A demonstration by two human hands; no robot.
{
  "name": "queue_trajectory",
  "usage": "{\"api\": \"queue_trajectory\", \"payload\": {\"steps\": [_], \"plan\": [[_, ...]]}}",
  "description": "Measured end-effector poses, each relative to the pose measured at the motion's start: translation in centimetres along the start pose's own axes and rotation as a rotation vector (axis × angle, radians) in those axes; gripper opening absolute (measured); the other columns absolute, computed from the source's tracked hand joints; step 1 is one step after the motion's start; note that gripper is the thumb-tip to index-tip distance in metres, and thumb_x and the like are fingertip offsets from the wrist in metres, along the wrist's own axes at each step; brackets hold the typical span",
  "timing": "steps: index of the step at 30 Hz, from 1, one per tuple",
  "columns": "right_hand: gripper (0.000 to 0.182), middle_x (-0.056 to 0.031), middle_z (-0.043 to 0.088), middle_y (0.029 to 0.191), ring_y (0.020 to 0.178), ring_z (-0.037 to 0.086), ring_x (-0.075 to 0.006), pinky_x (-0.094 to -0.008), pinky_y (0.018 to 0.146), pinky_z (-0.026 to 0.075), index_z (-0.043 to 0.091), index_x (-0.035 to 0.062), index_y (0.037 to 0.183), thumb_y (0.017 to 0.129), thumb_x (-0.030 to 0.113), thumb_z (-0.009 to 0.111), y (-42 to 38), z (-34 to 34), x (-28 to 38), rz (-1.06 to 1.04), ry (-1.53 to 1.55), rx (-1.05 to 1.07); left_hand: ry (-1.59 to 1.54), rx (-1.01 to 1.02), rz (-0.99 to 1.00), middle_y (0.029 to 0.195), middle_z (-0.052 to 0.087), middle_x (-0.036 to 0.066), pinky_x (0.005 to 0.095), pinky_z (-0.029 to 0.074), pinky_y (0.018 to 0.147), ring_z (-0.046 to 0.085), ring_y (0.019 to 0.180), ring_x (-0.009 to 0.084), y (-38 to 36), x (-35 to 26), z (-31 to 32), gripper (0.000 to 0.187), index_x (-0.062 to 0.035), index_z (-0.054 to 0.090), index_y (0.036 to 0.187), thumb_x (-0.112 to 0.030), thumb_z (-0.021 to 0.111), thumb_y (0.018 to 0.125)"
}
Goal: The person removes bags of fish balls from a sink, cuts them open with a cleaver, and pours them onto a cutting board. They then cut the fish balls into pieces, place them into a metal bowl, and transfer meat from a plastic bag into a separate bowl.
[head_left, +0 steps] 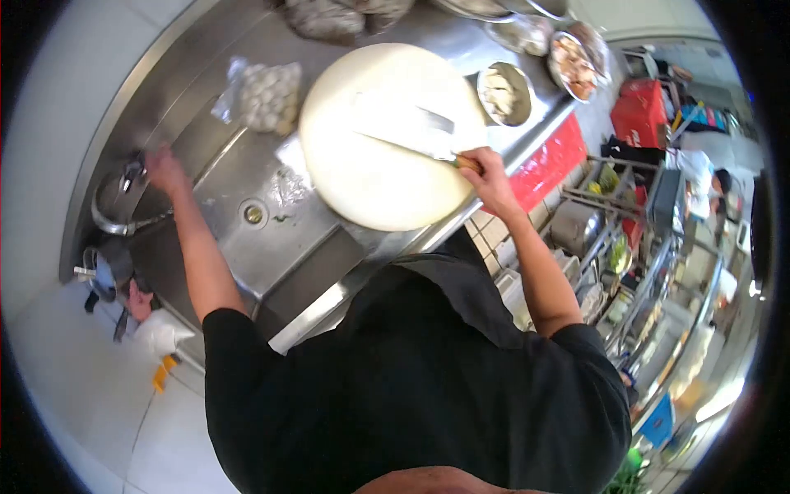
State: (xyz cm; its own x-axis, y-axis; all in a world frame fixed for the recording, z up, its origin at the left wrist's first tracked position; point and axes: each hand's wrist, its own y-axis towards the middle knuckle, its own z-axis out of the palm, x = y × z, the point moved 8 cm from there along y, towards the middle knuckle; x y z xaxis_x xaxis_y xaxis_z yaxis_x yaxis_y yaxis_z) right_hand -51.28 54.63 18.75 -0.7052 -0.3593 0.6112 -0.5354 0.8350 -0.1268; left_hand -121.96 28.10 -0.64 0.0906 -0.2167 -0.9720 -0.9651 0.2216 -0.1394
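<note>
My right hand [491, 177] is closed round the wooden handle of a cleaver [411, 140]. Its broad blade lies over a thick, round white cutting board [387, 193], and glare blurs its outline. On the left, my left hand [167, 171] is at the base of a curved metal faucet [107, 216], with its fingers smeared by motion. The steel sink [280, 235] with its round drain [253, 214] lies between that hand and the board. A clear plastic bag of white balls [265, 97] rests beside the board's left edge.
A steel bowl of pale pieces [504, 95] stands right of the board, with a bowl of orange-brown food [573, 67] beyond it. Bags [325, 18] lie at the back. Red plastic [550, 165] hangs beside the counter edge. Shelves and a person [699, 177] are farther right.
</note>
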Motion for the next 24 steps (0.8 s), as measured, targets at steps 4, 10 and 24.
{"api": "queue_trajectory", "payload": {"steps": [4,10,24], "plan": [[0.028,-0.017,0.064,0.11,0.106,0.056,-0.0368,-0.044,0.096,0.045,0.069,0.0065,0.114,0.087,0.014,0.074,0.0,-0.2,0.3,-0.02,-0.011,0.012,0.625,0.422,0.262,0.129,0.066,0.024,0.0439,0.049,0.099,0.065,0.118,0.0369,-7.5,-6.3,15.7,0.046,0.0014,0.06,0.134,-0.022,0.065,0.095],[0.03,-0.0162,0.063,0.111,0.106,0.055,-0.036,-0.0443,0.098,0.045,0.069,0.0072,0.116,0.089,0.018,0.072,-0.2,-0.5,0.9,-0.085,-0.031,-0.016,0.888,0.535,0.259,0.121,0.069,0.024,0.048,0.051,0.091,0.067,0.107,0.0431,-6.5,-4.4,19.9,0.042,0.001,0.067,0.123,-0.029,0.057,0.097],[0.036,-0.0167,0.07,0.099,0.092,0.066,-0.0409,-0.0491,0.089,0.052,0.064,0.0073,0.116,0.083,0.022,0.069,3.1,-1.5,0.1,-0.01,-0.017,0.364,0.373,0.124,0.352,0.088,0.067,0.001,0.0291,0.046,0.069,0.057,0.077,0.0104,-26.3,-29.1,7.9,0.02,-0.0006,0.07,0.104,-0.02,0.07,0.096]]}}
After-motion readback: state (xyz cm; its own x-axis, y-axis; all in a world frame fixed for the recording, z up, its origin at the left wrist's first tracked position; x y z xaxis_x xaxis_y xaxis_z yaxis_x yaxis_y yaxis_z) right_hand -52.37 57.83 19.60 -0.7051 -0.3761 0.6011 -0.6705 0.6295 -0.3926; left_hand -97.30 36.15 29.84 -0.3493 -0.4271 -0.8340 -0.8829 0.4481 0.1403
